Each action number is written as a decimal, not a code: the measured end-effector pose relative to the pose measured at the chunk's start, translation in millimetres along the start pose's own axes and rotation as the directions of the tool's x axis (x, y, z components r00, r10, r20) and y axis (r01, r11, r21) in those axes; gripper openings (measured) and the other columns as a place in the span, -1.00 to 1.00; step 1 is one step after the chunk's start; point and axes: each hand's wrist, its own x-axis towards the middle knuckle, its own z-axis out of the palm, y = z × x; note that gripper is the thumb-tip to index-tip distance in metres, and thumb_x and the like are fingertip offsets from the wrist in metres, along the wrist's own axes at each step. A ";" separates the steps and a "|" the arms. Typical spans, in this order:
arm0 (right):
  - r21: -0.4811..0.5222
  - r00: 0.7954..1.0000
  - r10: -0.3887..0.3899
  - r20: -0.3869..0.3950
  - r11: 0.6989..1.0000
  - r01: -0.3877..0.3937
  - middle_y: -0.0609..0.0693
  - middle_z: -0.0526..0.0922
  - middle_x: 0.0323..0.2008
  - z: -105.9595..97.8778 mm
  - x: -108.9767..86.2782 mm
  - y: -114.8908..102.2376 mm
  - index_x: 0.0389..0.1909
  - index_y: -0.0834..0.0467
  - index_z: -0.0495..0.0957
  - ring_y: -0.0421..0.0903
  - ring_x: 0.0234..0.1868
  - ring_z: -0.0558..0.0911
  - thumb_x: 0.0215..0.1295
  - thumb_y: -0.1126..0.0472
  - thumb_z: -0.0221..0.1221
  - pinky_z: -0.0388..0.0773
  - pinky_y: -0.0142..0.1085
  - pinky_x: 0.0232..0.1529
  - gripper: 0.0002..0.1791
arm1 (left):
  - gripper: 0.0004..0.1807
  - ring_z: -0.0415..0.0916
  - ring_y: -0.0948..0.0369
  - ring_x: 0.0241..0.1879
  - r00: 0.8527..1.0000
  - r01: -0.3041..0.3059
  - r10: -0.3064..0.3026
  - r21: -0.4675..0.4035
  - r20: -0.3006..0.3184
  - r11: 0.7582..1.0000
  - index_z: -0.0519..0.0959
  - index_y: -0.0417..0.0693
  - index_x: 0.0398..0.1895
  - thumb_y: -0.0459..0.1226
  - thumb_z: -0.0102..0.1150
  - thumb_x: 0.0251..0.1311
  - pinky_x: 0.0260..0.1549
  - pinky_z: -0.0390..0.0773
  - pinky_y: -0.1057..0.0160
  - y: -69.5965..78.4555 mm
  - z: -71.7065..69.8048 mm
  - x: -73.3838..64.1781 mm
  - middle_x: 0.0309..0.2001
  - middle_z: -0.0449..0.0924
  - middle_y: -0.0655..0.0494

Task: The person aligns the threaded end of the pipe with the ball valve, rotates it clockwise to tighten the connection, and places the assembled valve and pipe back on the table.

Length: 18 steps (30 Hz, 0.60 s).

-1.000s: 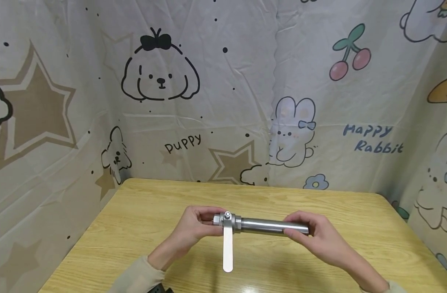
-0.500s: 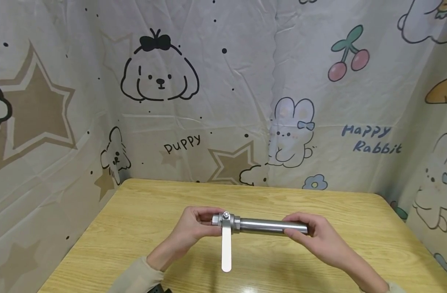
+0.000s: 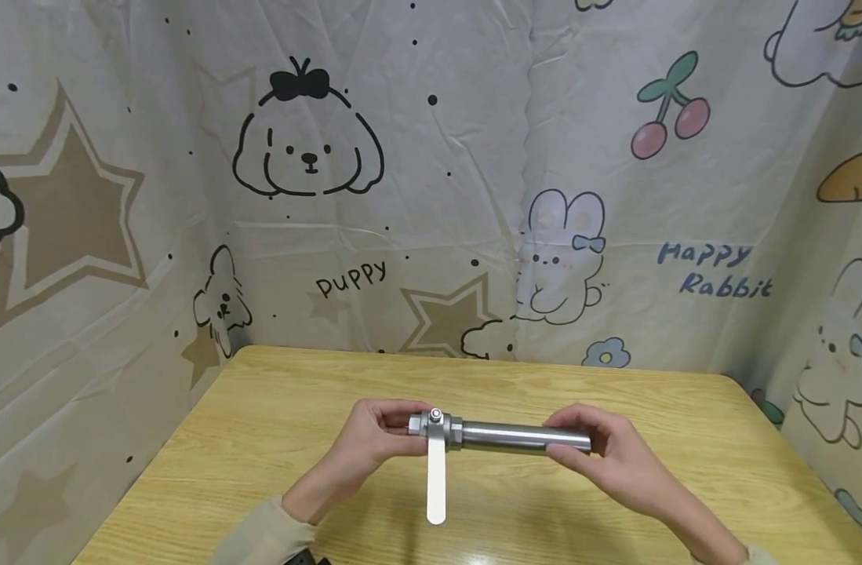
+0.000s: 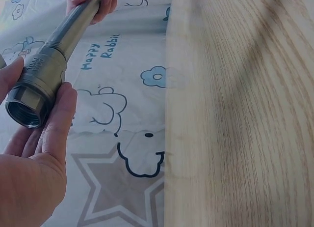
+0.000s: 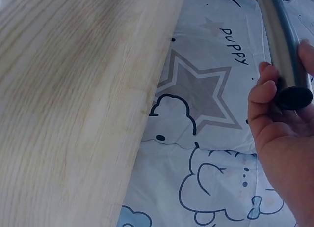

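In the head view a metal ball valve (image 3: 436,428) with a flat white lever (image 3: 437,486) is joined to a smooth steel pipe (image 3: 508,436), and the two lie in one line, held over the table. My left hand (image 3: 367,443) grips the valve's hex end between thumb and fingers; the lever points toward me. At the pipe's other end my right hand (image 3: 607,447) pinches it, thumb on the near side and fingers behind. The left wrist view looks into the valve's open threaded end (image 4: 27,109). In the right wrist view the pipe's end (image 5: 294,98) looks dark.
A wood-grain table (image 3: 296,384) lies beneath both hands. Behind it and along both sides hangs a pale cloth (image 3: 438,196) printed with puppies, rabbits and stars. Part of a black object (image 3: 303,557) shows by the left sleeve at the bottom edge.
Both hands keep their grip on the valve and pipe. The scene has shifted very slightly in the head view; otherwise little differs.
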 end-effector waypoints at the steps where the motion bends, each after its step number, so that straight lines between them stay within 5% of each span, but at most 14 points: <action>1: -0.010 1.000 0.018 -0.001 1.000 -0.018 0.02 0.73 -0.14 -0.2 0.1 -0.2 -0.02 0.11 0.69 -0.11 -0.27 0.70 0.42 0.31 0.36 0.71 -0.26 -0.34 -0.82 | -0.49 0.76 0.11 -0.11 1.000 -0.002 0.002 0.001 0.000 1.000 0.64 -0.49 0.13 -0.51 0.50 0.06 -0.03 0.75 0.12 -0.1 -0.1 0.2 -0.06 0.78 -0.14; 5: -0.013 0.999 0.035 0.005 0.999 -0.035 0.04 0.73 -0.06 1.2 -0.8 -0.3 0.07 0.10 0.67 -0.12 -0.25 0.69 0.40 0.29 0.38 0.69 -0.28 -0.30 -0.74 | -0.50 0.76 0.11 -0.11 1.000 -0.003 0.003 -0.005 -0.003 1.000 0.64 -0.49 0.12 -0.53 0.49 0.06 -0.03 0.75 0.12 -0.7 -1.0 0.2 -0.06 0.78 -0.14; 10: 0.006 0.997 -0.072 0.012 0.997 0.072 0.05 0.65 -0.02 3.8 -1.0 1.4 0.15 0.07 0.59 -0.09 -0.28 0.65 0.25 0.38 0.46 0.67 -0.29 -0.29 -0.52 | -0.50 0.76 0.11 -0.11 1.000 0.002 -0.002 0.001 0.003 1.000 0.64 -0.48 0.12 -0.51 0.51 0.07 -0.02 0.74 0.11 0.0 -0.8 0.1 -0.06 0.78 -0.13; 14: -0.013 0.995 -0.100 0.011 0.995 0.100 0.00 0.67 -0.04 4.3 0.1 1.3 0.12 0.06 0.62 -0.08 -0.19 0.69 0.31 0.39 0.41 0.71 -0.28 -0.23 -0.60 | -0.49 0.76 0.12 -0.12 1.000 -0.005 0.005 0.006 -0.001 1.000 0.63 -0.51 0.13 -0.51 0.50 0.08 -0.02 0.74 0.13 -0.2 -1.7 0.2 -0.06 0.78 -0.14; 18: -0.051 1.000 -0.028 0.005 0.998 0.028 -0.05 0.73 0.00 4.1 0.7 0.1 0.13 0.05 0.68 -0.12 -0.12 0.70 0.40 0.31 0.37 0.71 -0.28 -0.21 -0.68 | -0.49 0.76 0.12 -0.11 1.000 -0.004 0.004 0.002 -0.007 1.000 0.63 -0.50 0.14 -0.51 0.50 0.07 -0.02 0.74 0.12 0.5 -2.8 0.8 -0.05 0.77 -0.16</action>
